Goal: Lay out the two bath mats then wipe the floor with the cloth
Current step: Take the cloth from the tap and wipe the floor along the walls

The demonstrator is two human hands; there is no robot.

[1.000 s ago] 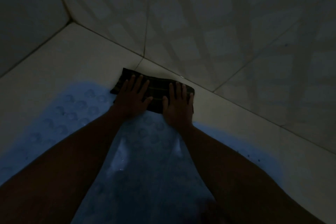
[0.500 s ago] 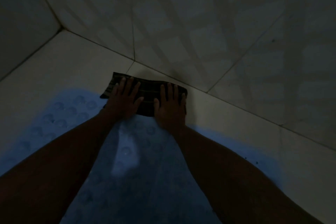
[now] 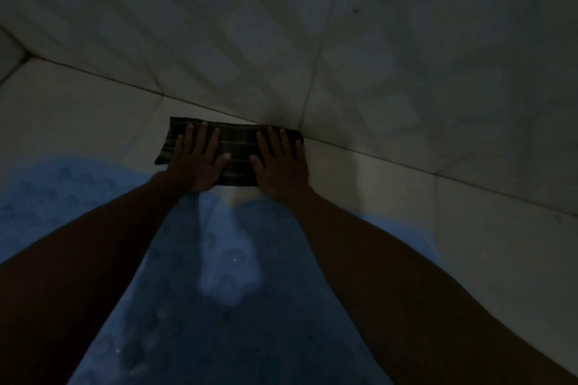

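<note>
A dark striped cloth (image 3: 239, 148), folded into a strip, lies flat on the pale tiled floor (image 3: 78, 122) against the foot of the wall. My left hand (image 3: 198, 159) presses flat on its left part, fingers spread. My right hand (image 3: 280, 162) presses flat on its right part. A blue bath mat (image 3: 219, 306) with round bumps lies under my forearms, its far edge just short of the cloth. In this dim light I cannot tell one mat from two.
A tiled wall (image 3: 344, 40) rises right behind the cloth and runs off to the right. A room corner (image 3: 23, 56) sits at the far left. Bare floor tiles (image 3: 500, 259) lie to the right of the mat.
Both hands have slid the cloth to the right along the foot of the wall, farther from the left corner. The camera has swung with them.
</note>
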